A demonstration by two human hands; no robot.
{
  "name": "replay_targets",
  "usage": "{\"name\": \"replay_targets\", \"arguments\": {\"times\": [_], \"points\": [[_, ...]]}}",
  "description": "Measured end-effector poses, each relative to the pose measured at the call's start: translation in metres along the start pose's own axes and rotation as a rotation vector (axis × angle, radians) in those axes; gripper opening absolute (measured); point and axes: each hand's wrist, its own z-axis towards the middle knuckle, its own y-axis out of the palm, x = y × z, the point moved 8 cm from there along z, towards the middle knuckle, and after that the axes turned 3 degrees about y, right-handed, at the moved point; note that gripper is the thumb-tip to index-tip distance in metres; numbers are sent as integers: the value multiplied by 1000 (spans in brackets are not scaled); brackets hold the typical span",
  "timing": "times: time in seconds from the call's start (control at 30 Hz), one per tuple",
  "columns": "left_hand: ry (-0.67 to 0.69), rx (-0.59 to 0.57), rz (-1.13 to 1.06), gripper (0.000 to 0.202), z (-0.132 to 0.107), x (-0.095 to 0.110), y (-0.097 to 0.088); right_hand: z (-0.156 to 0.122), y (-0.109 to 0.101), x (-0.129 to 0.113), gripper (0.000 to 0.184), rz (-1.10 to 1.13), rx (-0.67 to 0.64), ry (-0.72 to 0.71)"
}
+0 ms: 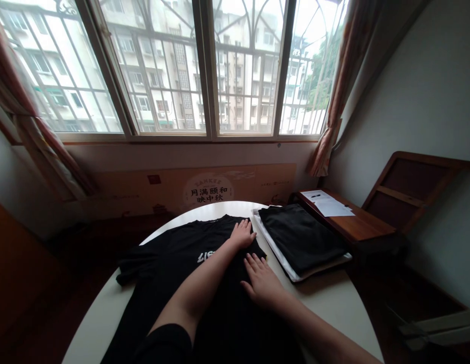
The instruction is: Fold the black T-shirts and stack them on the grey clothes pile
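A black T-shirt (159,263) with white lettering on its chest lies spread over the round white table (346,313). Its collar points toward the window, and one sleeve sticks out at the left. My left hand (242,233) rests flat on the shirt's upper right part, fingers stretched out. Just nearer to me, my right hand (261,280) lies with spread fingers on the shirt's right side. My left forearm crosses the shirt and covers part of the lettering. Neither hand grips the cloth.
Right of the shirt sits a stack of folded clothes (301,237), black on top with white beneath. Beyond it, a wooden side table (367,225) carries papers (329,203) and a pen. A printed cardboard panel (170,189) stands below the barred window.
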Motion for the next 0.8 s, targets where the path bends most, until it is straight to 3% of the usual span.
{"name": "replay_targets", "arguments": {"times": [0.27,0.37,0.47,0.57,0.7,0.8], "points": [[-73,21,18,73,-4,2,-5,-12,2,2,70,-4,1,-14],[-100,111,24,69,-18,2,-24,-13,1,0,68,-16,8,-12],[-148,237,35,65,-43,-16,-57,-14,1,0,66,-35,0,-14],[-272,357,49,60,-84,-64,-102,-14,2,-1,67,-59,-20,-15],[-528,454,52,52,-165,-161,-161,-14,3,-1,67,-81,-38,-22],[-764,416,4,42,-240,-232,-182,-12,2,-1,68,-95,-41,-38]]}}
